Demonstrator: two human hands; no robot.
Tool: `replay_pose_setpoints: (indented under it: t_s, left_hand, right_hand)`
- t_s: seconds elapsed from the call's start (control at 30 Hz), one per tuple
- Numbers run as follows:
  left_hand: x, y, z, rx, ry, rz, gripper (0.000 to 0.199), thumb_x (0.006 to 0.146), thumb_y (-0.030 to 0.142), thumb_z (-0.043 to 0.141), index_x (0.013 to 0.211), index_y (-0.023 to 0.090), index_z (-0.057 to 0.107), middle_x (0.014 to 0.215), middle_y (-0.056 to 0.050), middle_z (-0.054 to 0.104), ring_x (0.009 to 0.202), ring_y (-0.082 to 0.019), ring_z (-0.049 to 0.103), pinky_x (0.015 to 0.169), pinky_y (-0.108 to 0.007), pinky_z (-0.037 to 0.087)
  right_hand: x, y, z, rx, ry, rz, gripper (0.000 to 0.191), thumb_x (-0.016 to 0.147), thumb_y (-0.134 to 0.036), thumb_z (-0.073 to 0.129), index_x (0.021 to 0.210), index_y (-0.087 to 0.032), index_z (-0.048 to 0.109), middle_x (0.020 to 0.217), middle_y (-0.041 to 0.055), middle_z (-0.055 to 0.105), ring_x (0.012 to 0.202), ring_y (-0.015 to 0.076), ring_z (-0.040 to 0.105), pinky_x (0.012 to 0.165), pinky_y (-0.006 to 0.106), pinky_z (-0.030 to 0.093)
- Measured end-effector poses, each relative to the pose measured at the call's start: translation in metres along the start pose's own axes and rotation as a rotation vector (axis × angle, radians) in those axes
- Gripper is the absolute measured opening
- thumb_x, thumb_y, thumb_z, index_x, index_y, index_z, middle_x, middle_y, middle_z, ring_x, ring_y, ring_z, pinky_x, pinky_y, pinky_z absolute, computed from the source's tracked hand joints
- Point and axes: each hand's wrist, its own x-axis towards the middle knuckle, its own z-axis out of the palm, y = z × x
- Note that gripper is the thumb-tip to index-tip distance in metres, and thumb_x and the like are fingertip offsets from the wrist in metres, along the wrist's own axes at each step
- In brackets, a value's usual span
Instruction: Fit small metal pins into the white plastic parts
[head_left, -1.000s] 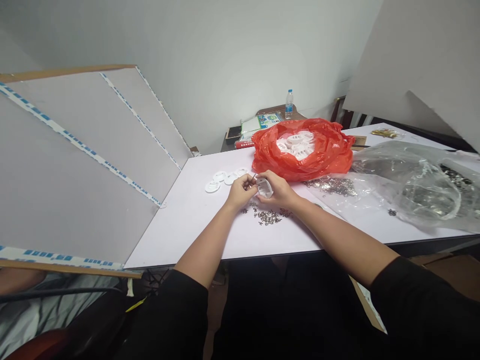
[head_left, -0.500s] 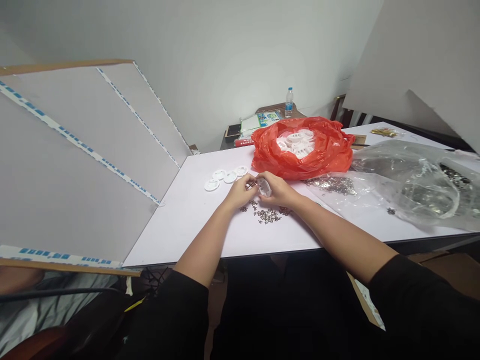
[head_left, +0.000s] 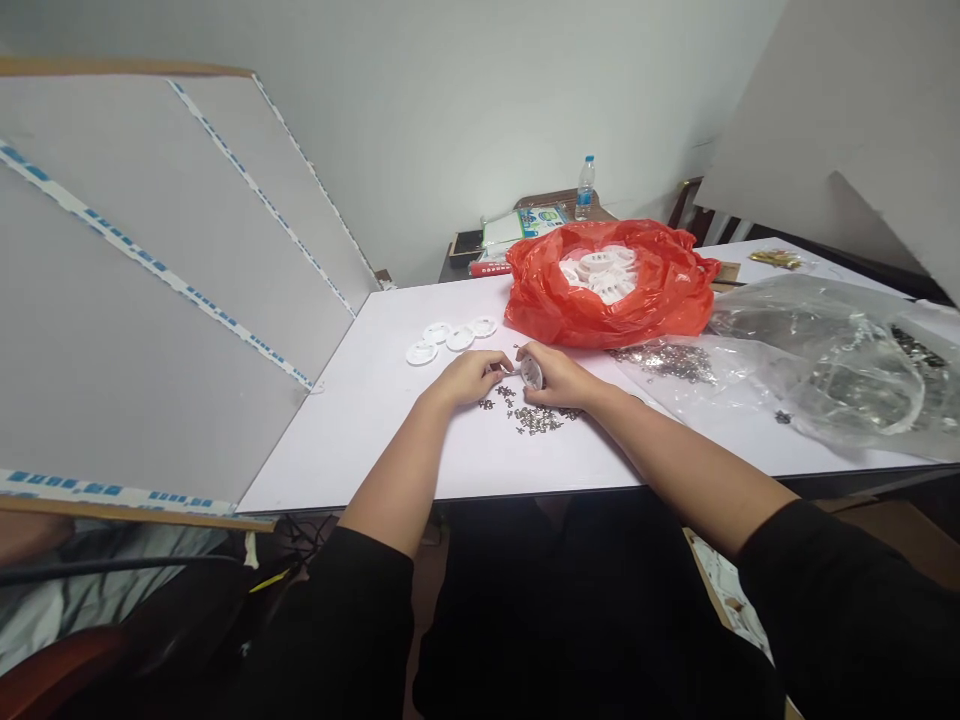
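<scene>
A white round plastic piece [head_left: 532, 373] is tilted up on edge in my right hand [head_left: 559, 378], the thumb below it and fingers above. Just left of it, my left hand [head_left: 474, 378] has its thumb and fingertips pinched together; whatever is between them is too small to make out. Small metal parts [head_left: 538, 419] lie in a loose pile on the table below both hands. Beyond my left hand lie several similar white round pieces [head_left: 460, 339], flat on the white tabletop.
A red plastic bag [head_left: 607, 325] full of white pieces stands behind my hands. Clear plastic bags [head_left: 825, 370] with small metal parts spread over the right side. A white panel [head_left: 165, 300] borders the left edge. A water bottle [head_left: 585, 190] stands behind.
My left hand has drawn slightly left, away from the white round piece. My right hand still holds that piece. The camera view has shifted a little.
</scene>
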Motion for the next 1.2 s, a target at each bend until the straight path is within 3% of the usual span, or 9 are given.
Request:
replay_pose_setpoints:
  t_s: [0.13, 0.53, 1.2]
  left_hand:
    - [-0.0010, -0.0039, -0.0016, 0.039, 0.011, 0.051, 0.025, 0.088, 0.018, 0.058, 0.108, 0.023, 0.074, 0.102, -0.003, 0.071, 0.088, -0.015, 0.061, 0.081, -0.031, 0.044]
    - [-0.0026, -0.0049, -0.0008, -0.008, 0.024, 0.164, 0.028, 0.084, 0.013, 0.055, 0.100, 0.021, 0.077, 0.099, -0.004, 0.073, 0.089, -0.015, 0.062, 0.083, -0.030, 0.046]
    - [0.0010, -0.0044, 0.0064, 0.065, 0.018, 0.130, 0.029, 0.082, 0.007, 0.050, 0.093, 0.020, 0.074, 0.096, -0.003, 0.071, 0.085, -0.015, 0.059, 0.077, -0.029, 0.041]
  right_hand:
    - [-0.0006, 0.0007, 0.0000, 0.006, -0.005, -0.027, 0.047, 0.070, -0.029, 0.059, 0.113, -0.012, 0.051, 0.110, 0.0102, 0.056, 0.094, 0.0163, 0.052, 0.079, 0.025, 0.040]
    - [-0.0005, 0.0009, 0.0024, 0.038, 0.007, -0.071, 0.040, 0.069, -0.024, 0.055, 0.107, -0.013, 0.049, 0.102, 0.0080, 0.055, 0.089, 0.0135, 0.050, 0.077, 0.023, 0.038]
    - [-0.0024, 0.0012, 0.0028, 0.050, -0.002, -0.032, 0.037, 0.068, -0.026, 0.056, 0.102, -0.013, 0.047, 0.098, 0.0063, 0.053, 0.084, 0.0117, 0.046, 0.075, 0.021, 0.035]
